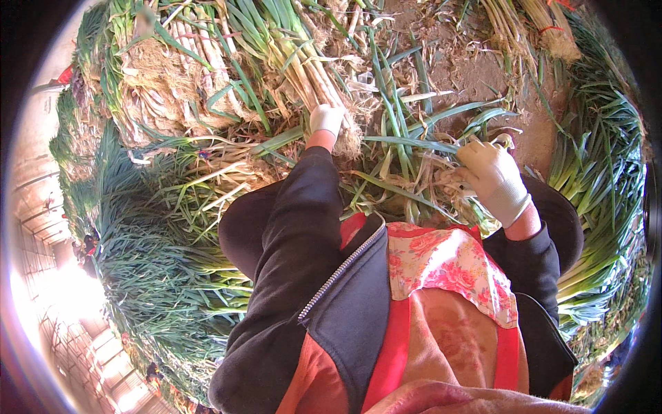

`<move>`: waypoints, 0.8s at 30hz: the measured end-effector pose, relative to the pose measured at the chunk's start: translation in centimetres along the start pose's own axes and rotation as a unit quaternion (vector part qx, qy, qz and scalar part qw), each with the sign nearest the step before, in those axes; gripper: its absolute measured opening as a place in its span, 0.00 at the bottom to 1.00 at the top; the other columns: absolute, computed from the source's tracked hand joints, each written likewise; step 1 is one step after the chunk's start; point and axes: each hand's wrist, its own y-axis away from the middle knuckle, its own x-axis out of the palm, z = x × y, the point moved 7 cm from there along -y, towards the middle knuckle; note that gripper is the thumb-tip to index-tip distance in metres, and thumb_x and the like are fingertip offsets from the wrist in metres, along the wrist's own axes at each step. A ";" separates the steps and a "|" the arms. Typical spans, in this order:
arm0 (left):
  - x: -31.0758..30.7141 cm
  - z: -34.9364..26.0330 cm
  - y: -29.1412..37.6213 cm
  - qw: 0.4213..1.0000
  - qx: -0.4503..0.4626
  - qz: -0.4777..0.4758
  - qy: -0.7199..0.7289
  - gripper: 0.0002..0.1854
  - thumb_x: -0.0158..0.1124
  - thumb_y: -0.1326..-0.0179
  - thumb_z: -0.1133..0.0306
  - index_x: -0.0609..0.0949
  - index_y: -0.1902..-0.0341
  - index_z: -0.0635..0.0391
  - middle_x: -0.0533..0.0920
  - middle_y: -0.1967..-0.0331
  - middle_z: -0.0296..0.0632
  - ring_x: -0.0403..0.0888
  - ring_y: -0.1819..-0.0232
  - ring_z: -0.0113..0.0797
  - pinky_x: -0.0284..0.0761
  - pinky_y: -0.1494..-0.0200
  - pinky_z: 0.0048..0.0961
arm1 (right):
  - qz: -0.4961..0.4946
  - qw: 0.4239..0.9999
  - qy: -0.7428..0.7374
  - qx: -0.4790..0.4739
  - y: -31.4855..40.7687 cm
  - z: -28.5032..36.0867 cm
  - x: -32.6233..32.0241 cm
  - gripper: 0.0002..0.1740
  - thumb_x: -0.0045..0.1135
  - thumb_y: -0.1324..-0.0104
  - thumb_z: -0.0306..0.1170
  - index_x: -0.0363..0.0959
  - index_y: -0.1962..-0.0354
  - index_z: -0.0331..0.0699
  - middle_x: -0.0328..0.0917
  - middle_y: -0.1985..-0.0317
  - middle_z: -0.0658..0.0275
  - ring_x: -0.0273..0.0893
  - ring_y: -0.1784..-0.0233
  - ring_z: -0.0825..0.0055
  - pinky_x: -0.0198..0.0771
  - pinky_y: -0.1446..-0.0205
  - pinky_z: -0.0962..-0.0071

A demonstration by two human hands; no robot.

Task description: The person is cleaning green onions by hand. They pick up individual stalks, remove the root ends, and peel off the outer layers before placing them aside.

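Observation:
My left hand (pixel 327 121), in a white knit glove, grips a bunch of long green onions (pixel 302 67) low on its pale stalks. The bunch's fibrous roots (pixel 349 137) hang beside the wrist, and its green tops point away from me. My right hand (pixel 489 168), gloved too, is over loose stripped leaves (pixel 439 178) before my right knee. Its fingers are curled, and a long green leaf (pixel 414 142) runs up to them. Whether they hold that leaf is hidden from this angle.
Tied onion bundles (pixel 181 77) lie stacked at the far left, roots facing me. More tied bundles (pixel 556 36) lie at the far right. Piles of green onions flank me on the left (pixel 160 248) and right (pixel 595 207). Scraps cover the dirt floor (pixel 532 139).

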 end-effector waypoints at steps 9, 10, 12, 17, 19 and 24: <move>-0.3 -2.7 11.0 0.977 -0.007 0.080 0.199 0.10 0.65 0.41 0.69 0.86 0.72 0.65 0.86 0.79 0.48 0.85 0.79 0.37 0.80 0.74 0.36 | -0.012 0.998 -0.005 -0.065 0.3 2.0 4.0 0.10 0.62 0.35 0.35 0.77 0.64 0.36 0.76 0.69 0.51 0.78 0.62 0.47 0.72 0.57 0.49; 0.0 -3.0 12.3 0.978 0.000 0.113 0.174 0.10 0.64 0.41 0.69 0.86 0.72 0.65 0.86 0.78 0.49 0.86 0.77 0.39 0.80 0.74 0.37 | 0.006 0.998 -0.034 -0.053 0.2 1.9 4.9 0.12 0.62 0.34 0.37 0.77 0.63 0.36 0.78 0.68 0.50 0.79 0.61 0.46 0.72 0.56 0.49; 1.0 -2.9 14.8 0.976 -0.010 0.163 0.141 0.10 0.64 0.39 0.68 0.86 0.71 0.63 0.86 0.77 0.49 0.86 0.77 0.40 0.79 0.74 0.38 | 0.012 0.995 -0.075 -0.059 -0.1 2.2 6.7 0.12 0.62 0.34 0.38 0.78 0.62 0.36 0.79 0.67 0.49 0.79 0.60 0.46 0.72 0.55 0.49; 4.8 -0.7 21.7 0.960 -0.015 0.217 0.177 0.09 0.66 0.37 0.67 0.83 0.68 0.60 0.83 0.79 0.45 0.80 0.83 0.40 0.70 0.81 0.37 | 0.041 0.981 -0.191 0.015 -1.7 0.8 13.5 0.16 0.62 0.32 0.43 0.82 0.61 0.38 0.83 0.63 0.48 0.82 0.59 0.47 0.76 0.54 0.54; 6.7 0.0 23.7 0.929 -0.056 0.258 0.261 0.06 0.67 0.38 0.69 0.82 0.66 0.59 0.83 0.78 0.45 0.79 0.83 0.39 0.66 0.83 0.37 | -0.010 0.968 -0.247 -0.030 -2.8 1.5 15.7 0.17 0.63 0.30 0.43 0.83 0.55 0.38 0.84 0.63 0.52 0.83 0.60 0.56 0.76 0.56 0.58; 8.2 -1.4 27.8 0.925 0.061 0.275 0.256 0.07 0.69 0.40 0.68 0.83 0.69 0.58 0.85 0.76 0.45 0.83 0.81 0.41 0.74 0.81 0.38 | 0.086 0.663 -0.715 0.201 -3.4 1.9 21.8 0.23 0.67 0.29 0.42 0.81 0.46 0.33 0.83 0.63 0.68 0.81 0.60 0.76 0.76 0.57 0.71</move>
